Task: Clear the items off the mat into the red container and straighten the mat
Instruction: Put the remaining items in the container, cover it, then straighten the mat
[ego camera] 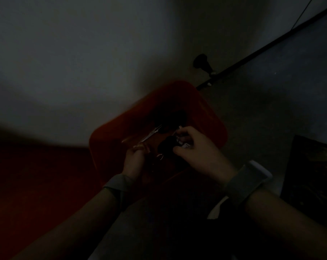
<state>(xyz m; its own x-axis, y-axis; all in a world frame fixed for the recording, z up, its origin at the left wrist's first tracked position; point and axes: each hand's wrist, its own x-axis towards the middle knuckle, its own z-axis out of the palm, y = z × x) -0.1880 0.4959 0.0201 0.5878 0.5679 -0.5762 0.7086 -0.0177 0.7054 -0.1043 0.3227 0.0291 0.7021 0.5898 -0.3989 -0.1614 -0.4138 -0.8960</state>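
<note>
Forearms enter from the bottom edge, each with a grey wristband: left band, right band. Lighting is very dim; detail is limited.

Floor and a pale wall fill most of the view. A red surface lies at lower left. A dark mat lies at the right edge, well apart from the hands.

Red container sits on the floor at centre, against the wall. Both hands are over its opening.

Right hand: grip pressed together, pinching a small pale item; its identity cannot be told.

Left hand: fingers curled; grip state cannot be told. Scissors show just above it, blades toward the container's far side.

Dark shapes lie inside the container, unidentifiable
</note>
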